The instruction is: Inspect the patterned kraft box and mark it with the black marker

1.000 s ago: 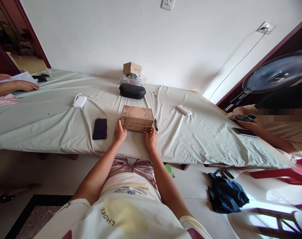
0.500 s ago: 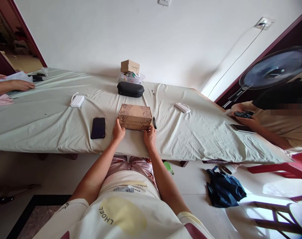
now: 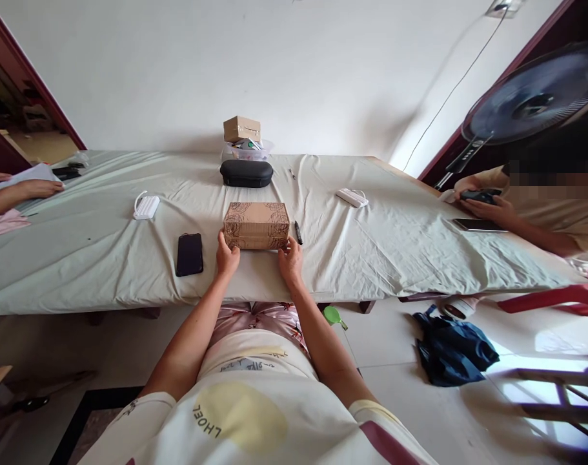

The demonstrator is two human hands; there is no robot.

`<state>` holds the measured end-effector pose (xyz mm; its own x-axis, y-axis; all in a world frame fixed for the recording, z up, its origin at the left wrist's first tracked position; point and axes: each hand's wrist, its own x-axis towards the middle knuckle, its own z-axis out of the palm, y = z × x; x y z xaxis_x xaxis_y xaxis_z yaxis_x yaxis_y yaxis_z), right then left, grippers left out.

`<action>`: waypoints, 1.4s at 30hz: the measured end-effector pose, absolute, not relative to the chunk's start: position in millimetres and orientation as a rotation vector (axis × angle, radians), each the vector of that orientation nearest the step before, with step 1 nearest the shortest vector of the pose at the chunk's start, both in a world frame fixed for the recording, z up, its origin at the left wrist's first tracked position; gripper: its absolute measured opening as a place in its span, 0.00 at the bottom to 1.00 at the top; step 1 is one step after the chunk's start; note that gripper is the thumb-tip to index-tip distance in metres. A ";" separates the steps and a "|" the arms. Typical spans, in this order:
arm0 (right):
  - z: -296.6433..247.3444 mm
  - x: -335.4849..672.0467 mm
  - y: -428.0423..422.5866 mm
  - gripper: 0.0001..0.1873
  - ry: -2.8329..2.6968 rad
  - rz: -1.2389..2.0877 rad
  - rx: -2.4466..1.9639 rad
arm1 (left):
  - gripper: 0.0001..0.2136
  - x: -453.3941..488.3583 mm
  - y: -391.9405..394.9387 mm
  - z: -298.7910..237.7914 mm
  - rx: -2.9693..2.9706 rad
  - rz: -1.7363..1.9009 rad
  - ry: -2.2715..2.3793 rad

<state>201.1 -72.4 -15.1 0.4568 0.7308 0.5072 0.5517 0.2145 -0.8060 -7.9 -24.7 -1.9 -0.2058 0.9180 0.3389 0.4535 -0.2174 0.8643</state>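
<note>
A brown cardboard box (image 3: pixel 256 223) printed with dark flower outlines sits on the cloth-covered table in front of me, its lid down. My left hand (image 3: pixel 228 254) grips its near left corner, thumb along the side. At the near right corner, my right hand (image 3: pixel 290 258) holds the box with bent fingers; some fingertips are hidden behind the cardboard. A black marker pen (image 3: pixel 298 232) lies just right of the box. Left of my left hand is a dark smartphone (image 3: pixel 190 254), lying flat.
Behind the box are a black zip case (image 3: pixel 246 173) and a plastic tub (image 3: pixel 255 152) with a small carton (image 3: pixel 242 129) on it. White power banks (image 3: pixel 146 206) lie left and right. Co-workers' hands (image 3: pixel 487 205) show at both sides; a fan (image 3: pixel 536 106) stands at right.
The camera view has tilted and turned slightly. Both my hands keep the same hold at the box's near corners, and the box stays in place on the table.
</note>
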 end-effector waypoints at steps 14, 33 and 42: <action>6.0 197.5 -86.4 0.22 -1.115 -0.226 -1.181 | 0.33 -5.1 -34.8 3.8 1.851 2.019 1.412; 57.3 195.4 -83.0 0.11 -1.113 -0.176 -1.154 | 0.18 -5.1 -53.0 47.4 1.898 2.080 1.410; 52.8 198.9 -80.9 0.11 -1.165 -0.236 -1.285 | 0.15 3.2 -63.2 52.2 2.048 1.829 1.595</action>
<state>198.9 -80.9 52.8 0.4563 0.4437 0.7714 0.7084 0.3435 -0.6166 3.2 -63.2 52.2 -0.1676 0.6279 0.7601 0.6674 -0.4952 0.5562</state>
